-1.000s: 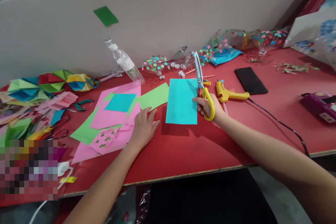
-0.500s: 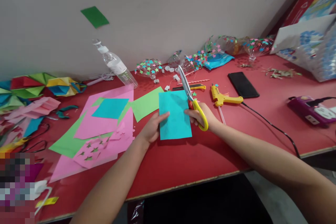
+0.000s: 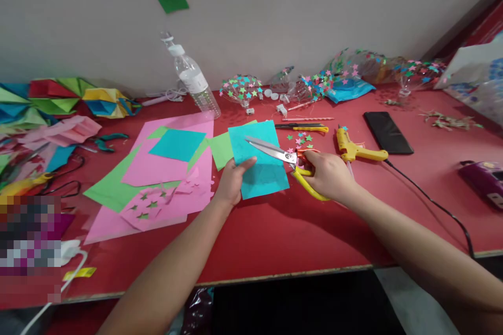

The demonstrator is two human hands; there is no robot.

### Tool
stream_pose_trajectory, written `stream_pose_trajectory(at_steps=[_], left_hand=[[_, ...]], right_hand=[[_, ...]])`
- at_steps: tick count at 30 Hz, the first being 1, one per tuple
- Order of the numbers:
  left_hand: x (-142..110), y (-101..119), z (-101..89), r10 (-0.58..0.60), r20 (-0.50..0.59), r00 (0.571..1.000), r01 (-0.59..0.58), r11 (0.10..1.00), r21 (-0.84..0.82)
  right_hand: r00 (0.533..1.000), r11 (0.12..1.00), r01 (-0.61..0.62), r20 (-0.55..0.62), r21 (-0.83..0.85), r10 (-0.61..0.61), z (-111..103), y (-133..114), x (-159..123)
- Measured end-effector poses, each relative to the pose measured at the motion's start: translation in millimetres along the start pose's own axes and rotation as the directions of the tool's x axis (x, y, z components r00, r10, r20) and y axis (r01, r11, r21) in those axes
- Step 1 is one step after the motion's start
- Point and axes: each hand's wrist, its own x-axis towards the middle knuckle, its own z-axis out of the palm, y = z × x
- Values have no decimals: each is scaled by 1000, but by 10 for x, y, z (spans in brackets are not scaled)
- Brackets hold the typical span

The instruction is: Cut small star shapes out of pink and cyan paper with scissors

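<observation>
My left hand (image 3: 231,182) pinches the left edge of a turquoise paper sheet (image 3: 262,175), lifted a little off the red table (image 3: 275,241). My right hand (image 3: 328,174) grips yellow-handled scissors (image 3: 283,156) by the handles. The blades point left and lie over the upper part of the turquoise sheet, slightly apart. Pink paper with star-shaped holes (image 3: 157,207) lies just left of my left hand.
Pink, green and turquoise sheets (image 3: 173,152) lie at left, folded paper shapes (image 3: 58,99) beyond. A plastic bottle (image 3: 192,81) leans on the wall. A yellow glue gun (image 3: 356,149) with cord, a utility knife (image 3: 302,127), a black phone (image 3: 387,132) and star-covered plastic pieces (image 3: 314,81) sit to the right.
My left hand moved from the pink paper to grip the turquoise sheet. The scissors swung from pointing upright to pointing left across the sheet.
</observation>
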Motion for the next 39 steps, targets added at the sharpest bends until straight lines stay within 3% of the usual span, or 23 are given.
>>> stream_pose_trajectory(at_steps=[3,7,9,11,14,18,20,24,26,29,30,33,36,39], left_hand=[[23,-9,-30,36,27,999,-37,999,21],[-3,0,-36,-21,135,991,14,998,56],[-47,-1,-26,-121,254,960,101,991,90],[-99,-10,-15,-223,355,908,182,972,146],[-156,-14,-16,-320,426,846,242,943,227],[-148,36,-47,-355,497,791,275,934,229],[-129,64,-59,-338,508,792,270,941,205],[-108,74,-56,-292,463,837,184,947,264],[-81,72,-66,-245,406,880,132,949,285],[18,88,-120,-2,235,972,-72,951,302],[61,100,-144,115,171,979,-164,937,308],[163,140,-204,317,22,948,-313,919,239],[187,175,-227,367,-23,930,-358,918,173],[170,191,-234,444,-34,895,-426,875,229]], right_hand=[[998,998,60,8,-27,-60,23,-2,-21],[996,989,-59,-53,136,66,65,12,-13],[989,926,-125,-34,355,147,63,17,6],[975,788,-212,65,578,215,47,15,21],[940,604,-335,219,723,260,24,-1,23],[940,575,-336,222,746,260,32,-38,-9],[945,588,-322,219,742,242,47,-59,-28],[956,641,-290,246,711,159,70,-74,-47],[967,699,-249,210,671,143,61,-54,-42],[977,788,-204,169,581,128,13,-9,-26],[977,809,-194,180,554,111,-9,3,-22],[968,878,-170,241,447,65,-58,15,-21],[961,948,-146,266,283,68,-61,6,-32],[962,969,-150,257,194,97,-46,-3,-40]])
